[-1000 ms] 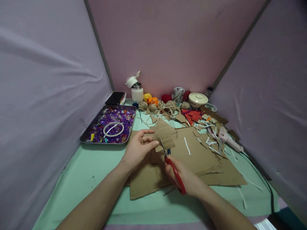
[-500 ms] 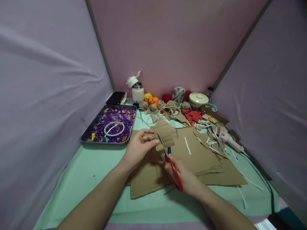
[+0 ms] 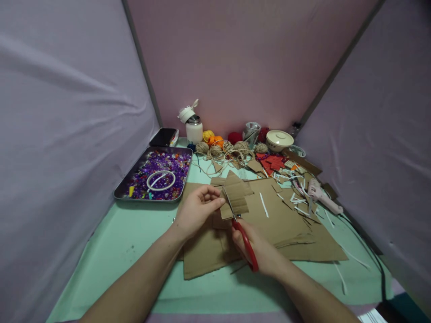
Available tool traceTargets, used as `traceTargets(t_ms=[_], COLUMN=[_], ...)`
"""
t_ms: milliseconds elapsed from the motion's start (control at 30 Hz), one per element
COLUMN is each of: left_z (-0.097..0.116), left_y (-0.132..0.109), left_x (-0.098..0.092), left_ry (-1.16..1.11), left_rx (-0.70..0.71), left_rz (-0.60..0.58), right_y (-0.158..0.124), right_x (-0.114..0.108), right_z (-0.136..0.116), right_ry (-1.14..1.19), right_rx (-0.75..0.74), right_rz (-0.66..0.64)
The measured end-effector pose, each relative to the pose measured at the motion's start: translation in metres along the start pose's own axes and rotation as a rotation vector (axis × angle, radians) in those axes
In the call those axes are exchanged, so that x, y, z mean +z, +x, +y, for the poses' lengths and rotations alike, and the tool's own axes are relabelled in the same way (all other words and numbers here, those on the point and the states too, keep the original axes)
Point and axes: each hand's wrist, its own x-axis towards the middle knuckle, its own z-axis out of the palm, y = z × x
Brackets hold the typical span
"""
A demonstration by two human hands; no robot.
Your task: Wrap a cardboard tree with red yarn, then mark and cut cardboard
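Note:
My left hand (image 3: 202, 207) pinches the left edge of a small cut piece of cardboard (image 3: 237, 197), holding it above larger sheets. In my right hand (image 3: 251, 244) are red-handled scissors (image 3: 245, 242), my fingers wrapped round the handles. The scissor blades lie across the left part of the piece, close to my left fingertips. Whether they are fully closed I cannot tell. Below both hands lie large flat cardboard sheets (image 3: 205, 260), with a thin white strip (image 3: 264, 205) on top to the right.
A metal tray (image 3: 148, 201) of purple beads sits at left. Along the back stand a white bottle (image 3: 194, 132), twine balls (image 3: 241, 148), a clear cup (image 3: 251, 133) and a lidded bowl (image 3: 279, 140). Cardboard scraps and a corded glue gun (image 3: 322, 195) lie at right.
The cardboard piece has shifted slightly down and right and turned a little. My left hand has moved slightly down and right with it. The scissors have stayed nearly in place.

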Motion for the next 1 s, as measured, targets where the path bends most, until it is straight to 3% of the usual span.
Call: traceTargets(t_ms=[533,800,900,1000], left_z=[0.000,0.007,0.006,0.005], left_y=[0.001,0.001,0.001,0.004], left_x=[-0.001,-0.004,-0.003,-0.005], left_ry=[-0.048,0.010,-0.012,-0.147], left_rx=[-0.079,-0.092,-0.049,-0.008], left_rz=[-0.018,-0.052,-0.019,0.102], right_y=[-0.001,-0.001,-0.001,-0.003], right_x=[-0.002,-0.003,-0.005,-0.008], right_z=[0.004,0.005,0.007,0.008], right_ry=[-0.018,-0.075,-0.101,-0.142], right_rx=[0.000,0.068,0.076,0.057], right_rz=[0.010,-0.008,-0.025,-0.043])
